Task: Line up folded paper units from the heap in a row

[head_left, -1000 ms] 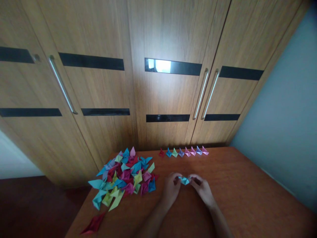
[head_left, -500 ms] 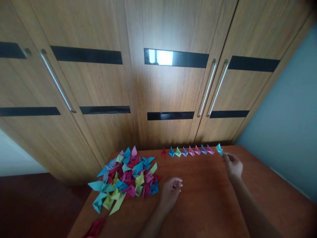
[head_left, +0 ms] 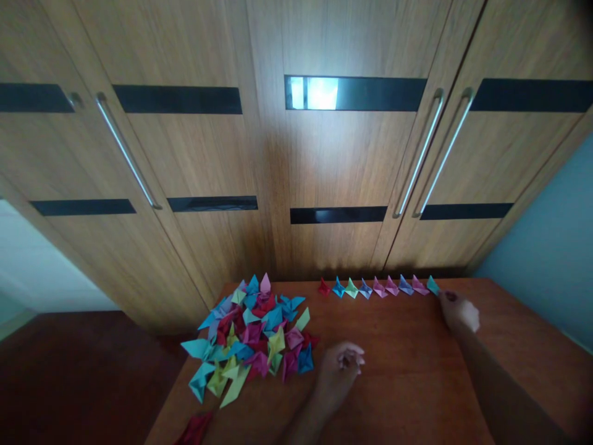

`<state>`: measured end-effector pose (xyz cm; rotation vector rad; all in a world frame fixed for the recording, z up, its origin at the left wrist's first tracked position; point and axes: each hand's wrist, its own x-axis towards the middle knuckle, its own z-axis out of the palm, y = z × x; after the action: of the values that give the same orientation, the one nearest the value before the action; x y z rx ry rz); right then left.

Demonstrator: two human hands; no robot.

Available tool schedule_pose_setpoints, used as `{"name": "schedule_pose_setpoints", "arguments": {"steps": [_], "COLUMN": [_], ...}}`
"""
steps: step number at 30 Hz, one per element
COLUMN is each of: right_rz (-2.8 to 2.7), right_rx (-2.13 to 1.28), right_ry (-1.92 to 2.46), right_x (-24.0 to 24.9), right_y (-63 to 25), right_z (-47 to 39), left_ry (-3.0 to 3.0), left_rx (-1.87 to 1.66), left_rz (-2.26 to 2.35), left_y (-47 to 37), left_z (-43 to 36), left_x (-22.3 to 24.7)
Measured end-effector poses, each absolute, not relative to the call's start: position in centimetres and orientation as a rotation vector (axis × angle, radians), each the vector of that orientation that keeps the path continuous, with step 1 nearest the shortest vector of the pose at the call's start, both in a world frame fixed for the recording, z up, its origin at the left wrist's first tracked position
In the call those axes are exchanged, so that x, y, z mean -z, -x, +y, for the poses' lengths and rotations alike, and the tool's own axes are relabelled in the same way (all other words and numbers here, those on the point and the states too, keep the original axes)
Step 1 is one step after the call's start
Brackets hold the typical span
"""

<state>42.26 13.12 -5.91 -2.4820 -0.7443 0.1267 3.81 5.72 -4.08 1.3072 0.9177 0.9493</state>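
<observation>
Folded paper pieces stand in a row along the far edge of the table (head_left: 393,358), from a red one (head_left: 323,287) at the left to a pink one (head_left: 419,285). At the row's right end is a turquoise paper piece (head_left: 432,285), pinched at its right side by my right hand (head_left: 458,311). My left hand (head_left: 341,371) hovers over the table's middle with its fingers curled; whether anything small is inside cannot be made out. Beside it on the left lies a heap of many-coloured folded papers (head_left: 252,334).
A wooden wardrobe (head_left: 343,161) with metal handles and dark strips rises behind the table. One more red folded paper (head_left: 195,428) lies at the table's near left edge. A blue wall (head_left: 551,247) is on the right.
My right hand has brought the turquoise paper down beside the pink one at the row's end. The view has shifted, and my left hand stays curled near the heap.
</observation>
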Motion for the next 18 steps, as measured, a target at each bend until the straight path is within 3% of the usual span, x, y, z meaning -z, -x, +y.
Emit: {"name": "schedule_pose_setpoints", "arguments": {"steps": [18], "right_rz": [-0.829], "right_rx": [-0.047], "right_ry": [2.474], "right_x": [6.12], "right_y": [-42.28], "right_z": [13.42], "left_ry": [-1.284], "left_rx": [-0.936], "left_rz": [0.908], "left_y": [-3.68], "left_z": [5.81], "left_x": [3.9]}}
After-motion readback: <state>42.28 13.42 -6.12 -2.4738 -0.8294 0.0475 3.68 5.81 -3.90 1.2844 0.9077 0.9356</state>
